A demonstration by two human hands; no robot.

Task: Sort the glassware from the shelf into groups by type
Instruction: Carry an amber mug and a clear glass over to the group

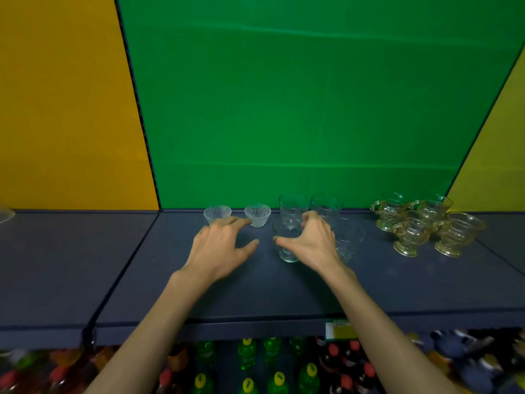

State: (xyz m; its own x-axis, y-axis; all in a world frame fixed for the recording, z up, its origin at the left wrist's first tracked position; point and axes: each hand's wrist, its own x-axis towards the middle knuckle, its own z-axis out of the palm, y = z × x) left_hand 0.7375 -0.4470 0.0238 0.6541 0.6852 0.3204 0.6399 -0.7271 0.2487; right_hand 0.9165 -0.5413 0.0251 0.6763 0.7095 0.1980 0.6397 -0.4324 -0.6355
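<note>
Fingers spread wide on the left hand (220, 245), holding nothing, tips near a ribbed cup (217, 214) at twelve o'clock. Right hand (311, 241) curls half-open around a clear tumbler (287, 237), apparently touching it.

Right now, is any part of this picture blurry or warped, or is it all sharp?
Head view: the glassware on the shelf is fairly sharp, the bottles below smear toward the bottom corners, and the wide lens bends the wall edges outward. The clear glasses nearly vanish against the green backdrop.
</note>
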